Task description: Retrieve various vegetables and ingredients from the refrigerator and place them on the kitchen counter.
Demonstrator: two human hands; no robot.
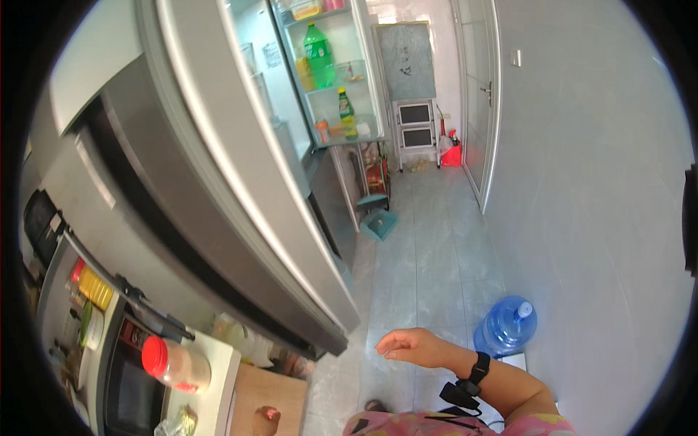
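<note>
My right hand (406, 347) reaches across above the tiled floor, fingers loosely curved and nothing visible in them. A black strap with a small device (463, 387) circles that wrist. Just left of the fingertips is the lower corner of an open refrigerator door (272, 256); a gap shows between them. My left hand (267, 421) appears low in the picture before a wooden panel (272, 384), its fingers bent; whether it grips anything is unclear. Beyond the near door, the lit refrigerator interior (281, 98) shows, with a green soda bottle (319, 57) and a yellow-green bottle (347, 114) on the far door's shelves.
A blue water jug (506, 327) stands by the grey wall (589, 191). At left, a red-lidded jar (177, 365) sits on a white countertop (221, 376). Along the passage are a dustpan (379, 223), a folded step ladder (417, 125) and a door (477, 98).
</note>
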